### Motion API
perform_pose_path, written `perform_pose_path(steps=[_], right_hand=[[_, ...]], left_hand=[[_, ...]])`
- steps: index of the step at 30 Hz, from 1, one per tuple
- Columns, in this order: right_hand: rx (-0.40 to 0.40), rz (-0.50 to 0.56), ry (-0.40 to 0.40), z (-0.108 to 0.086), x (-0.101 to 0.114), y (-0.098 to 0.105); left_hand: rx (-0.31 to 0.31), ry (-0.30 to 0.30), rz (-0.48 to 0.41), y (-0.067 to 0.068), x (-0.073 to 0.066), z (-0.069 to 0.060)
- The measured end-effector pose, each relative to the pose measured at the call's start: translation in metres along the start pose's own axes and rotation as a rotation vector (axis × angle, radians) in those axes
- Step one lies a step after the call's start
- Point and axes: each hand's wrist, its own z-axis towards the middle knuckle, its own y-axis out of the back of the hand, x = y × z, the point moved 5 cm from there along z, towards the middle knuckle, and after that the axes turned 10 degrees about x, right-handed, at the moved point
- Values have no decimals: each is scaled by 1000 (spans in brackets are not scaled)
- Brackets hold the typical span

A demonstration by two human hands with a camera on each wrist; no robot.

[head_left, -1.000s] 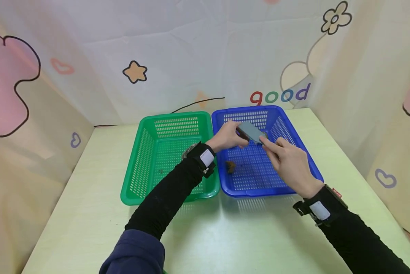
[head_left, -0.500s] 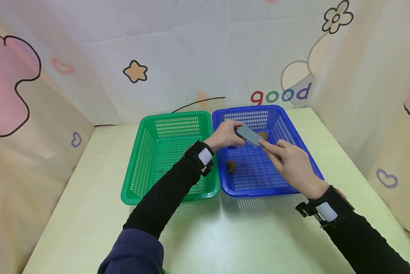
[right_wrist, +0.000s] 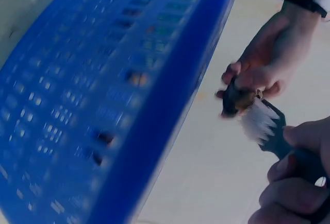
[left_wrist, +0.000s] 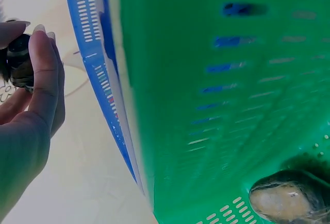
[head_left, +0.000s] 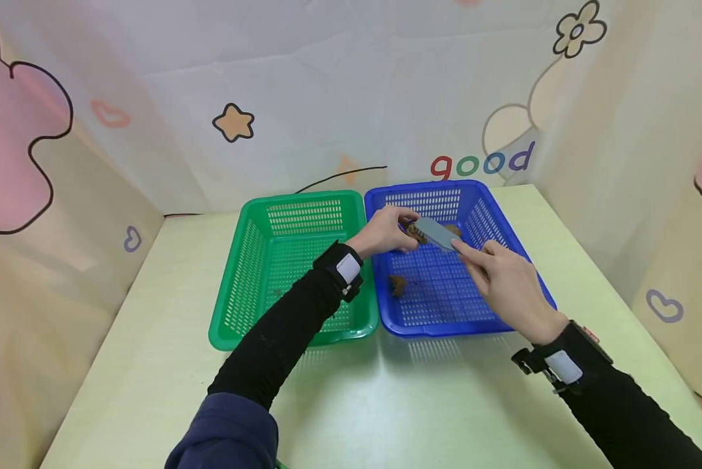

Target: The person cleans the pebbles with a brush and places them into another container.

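Note:
My left hand [head_left: 384, 231] holds a dark brown, stone-like lump [head_left: 417, 233] over the blue basket, fingers and thumb curled round it. In the left wrist view the lump [left_wrist: 20, 62] looks dark and shiny. My right hand [head_left: 508, 290] grips a grey scrubbing brush [head_left: 436, 234], its index finger stretched along the back. White bristles [right_wrist: 259, 122] face the lump in the right wrist view and seem to touch it, though blur makes this hard to tell. Inside the blue basket [head_left: 424, 331] lie a brown lump [head_left: 396, 285] and another brown lump [head_left: 453, 229], partly behind the brush.
A green basket [head_left: 224, 312] stands against the blue one's left side. Within it, the left wrist view shows a dark stone-like piece with a pale top [left_wrist: 282, 203]. Both baskets sit on a pale table [head_left: 351, 410], with a printed curtain [head_left: 327, 85] behind.
The brush and right hand have shifted slightly right and down, uncovering more of the lump in my left hand. My left hand has moved only a little to the left.

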Motion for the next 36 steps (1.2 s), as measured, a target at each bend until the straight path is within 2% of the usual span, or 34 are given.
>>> perform_pose_path(steps=[2, 6, 12, 17, 25, 31, 36], right_hand=[[-5, -19, -27, -1, -4, 1], [5, 8, -56, 2, -7, 0], [6, 50, -30, -4, -7, -1], [-6, 43, -21, -12, -15, 4], [12, 54, -38, -18, -23, 6], [6, 48, -39, -21, -26, 7], [6, 52, -28, -20, -26, 8]], left_hand=[[8, 20, 17, -1, 0, 1], [21, 11, 35, -5, -3, 4], [-3, -2, 28, -2, 0, 1], [-45, -6, 23, 6, 1, -2], [-139, -73, 138, 23, -9, -8], [-194, -161, 211, 29, -23, -10], [-233, -201, 235, 32, -30, -12]])
